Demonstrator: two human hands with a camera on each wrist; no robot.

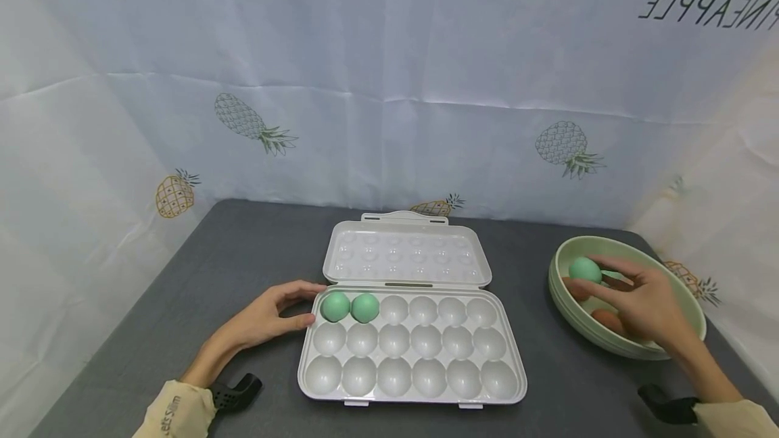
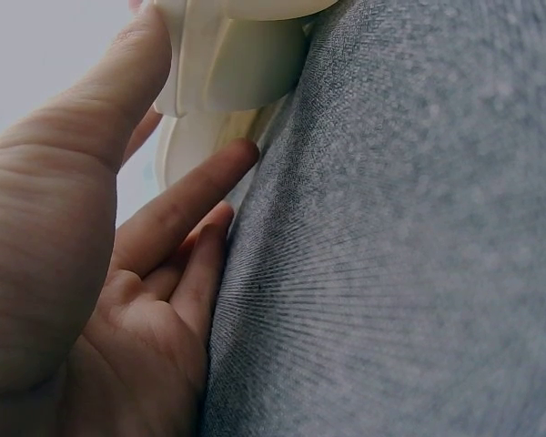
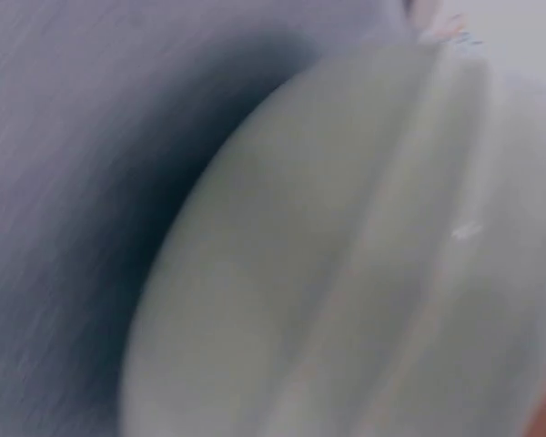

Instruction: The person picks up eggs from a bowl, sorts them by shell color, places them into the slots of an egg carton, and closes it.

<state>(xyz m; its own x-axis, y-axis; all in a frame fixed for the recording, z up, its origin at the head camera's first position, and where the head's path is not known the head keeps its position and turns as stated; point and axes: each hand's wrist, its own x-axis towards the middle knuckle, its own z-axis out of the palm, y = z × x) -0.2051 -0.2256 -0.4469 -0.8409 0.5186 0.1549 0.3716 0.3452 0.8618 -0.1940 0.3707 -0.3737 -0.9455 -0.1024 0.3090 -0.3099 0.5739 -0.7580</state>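
Observation:
A white plastic egg box [image 1: 414,394] lies with its lid [image 1: 409,255] folded back. Two green eggs [image 1: 365,307] fill the first two cups of its back row, at the left. My left hand [image 1: 268,313] rests at the box's back left corner, thumb and index finger touching the rim, fingers fairly straight. Over the light green bowl [image 1: 694,316] at the right is my right hand [image 1: 648,306], pinching another green egg [image 1: 585,269] between thumb and fingers. Brown eggs [image 1: 608,320] lie in the bowl, partly hidden by this hand.
A dark grey cloth [image 1: 255,255] covers the table. Behind it hangs a pale curtain [image 1: 389,120] printed with pineapples. In the right wrist view, the bowl's outer wall [image 3: 300,273] fills most of the picture, blurred.

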